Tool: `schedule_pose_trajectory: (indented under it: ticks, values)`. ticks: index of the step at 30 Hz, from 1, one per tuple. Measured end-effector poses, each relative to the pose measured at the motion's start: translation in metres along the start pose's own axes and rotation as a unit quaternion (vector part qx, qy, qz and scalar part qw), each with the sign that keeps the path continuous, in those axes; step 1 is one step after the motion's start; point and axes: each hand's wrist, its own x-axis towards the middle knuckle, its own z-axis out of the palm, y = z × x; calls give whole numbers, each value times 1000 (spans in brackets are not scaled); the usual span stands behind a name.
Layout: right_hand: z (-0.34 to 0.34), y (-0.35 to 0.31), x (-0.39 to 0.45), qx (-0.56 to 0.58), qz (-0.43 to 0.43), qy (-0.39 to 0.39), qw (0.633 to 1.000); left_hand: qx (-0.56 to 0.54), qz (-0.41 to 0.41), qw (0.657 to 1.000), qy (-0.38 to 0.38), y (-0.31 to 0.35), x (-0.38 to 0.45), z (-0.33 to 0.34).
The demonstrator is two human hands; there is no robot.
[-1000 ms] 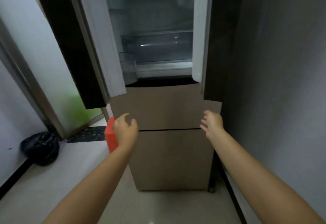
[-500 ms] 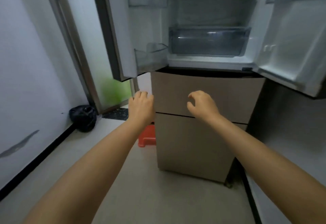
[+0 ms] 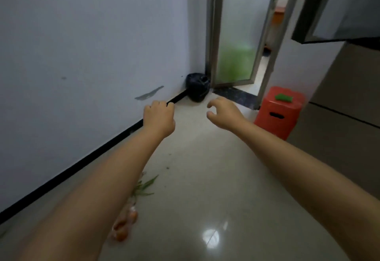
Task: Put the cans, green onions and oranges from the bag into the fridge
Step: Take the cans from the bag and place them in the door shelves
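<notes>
Floor-level green onions (image 3: 145, 186) and oranges (image 3: 123, 227) lie under the left forearm.

Green onions (image 3: 145, 186) and oranges (image 3: 123, 227) lie on the floor, half-hidden under the left forearm.

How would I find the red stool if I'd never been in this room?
Look at the frosted glass door at the far end of the pale floor. Just right of its doorway, against the beige fridge, stands the red stool. It is the only bright red thing, boxy, with a dark slot in its side and something small and green on top.
</notes>
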Motion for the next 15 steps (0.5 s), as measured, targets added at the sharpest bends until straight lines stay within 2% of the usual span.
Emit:
schedule_pose_trajectory:
  ticks: [4,9,15]
  values:
    - [69,-83,23,-9,-76,-52,996,20,-67,996,-50,-95,-30,43]
    - [147,-166,56,-49,-165,-110,979,2,-144,984,-104,-177,-49,94]
    - [228,-237,112,-63,-198,-170,963,-4,-185,967,-173,-273,-36,146]
